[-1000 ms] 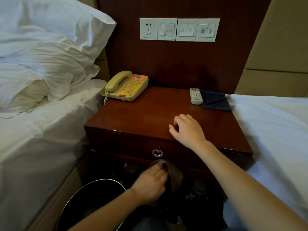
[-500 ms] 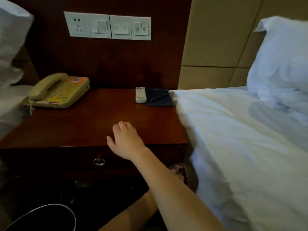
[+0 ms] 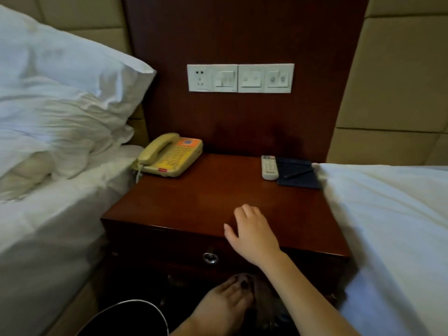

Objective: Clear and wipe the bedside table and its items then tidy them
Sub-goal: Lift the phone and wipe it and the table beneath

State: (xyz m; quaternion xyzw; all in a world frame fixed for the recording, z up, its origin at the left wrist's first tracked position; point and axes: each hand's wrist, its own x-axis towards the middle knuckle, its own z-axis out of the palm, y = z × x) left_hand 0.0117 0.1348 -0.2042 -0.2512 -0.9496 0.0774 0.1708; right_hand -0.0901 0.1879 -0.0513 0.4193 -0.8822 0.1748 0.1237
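Left hand [image 3: 225,304] grips a cloth [image 3: 264,301], right hand [image 3: 252,234] rests slack on the bench [image 3: 194,202] — best clear telephone [image 3: 169,156] and remote [image 3: 269,167] first.

Nothing can be read: the markings on the keys of the telephone [image 3: 169,156], the remote control [image 3: 269,167] and the wall switch panel [image 3: 241,78] are too blurred.

Bedside table [image 3: 206,197] at frame centre, between left bed [image 3: 48,226] and right bed [image 3: 388,226]. Telephone [image 3: 169,156] on its back-left corner; remote [image 3: 269,167] just left of folder [image 3: 300,178] back right. Bin [image 3: 126,318] lower left.
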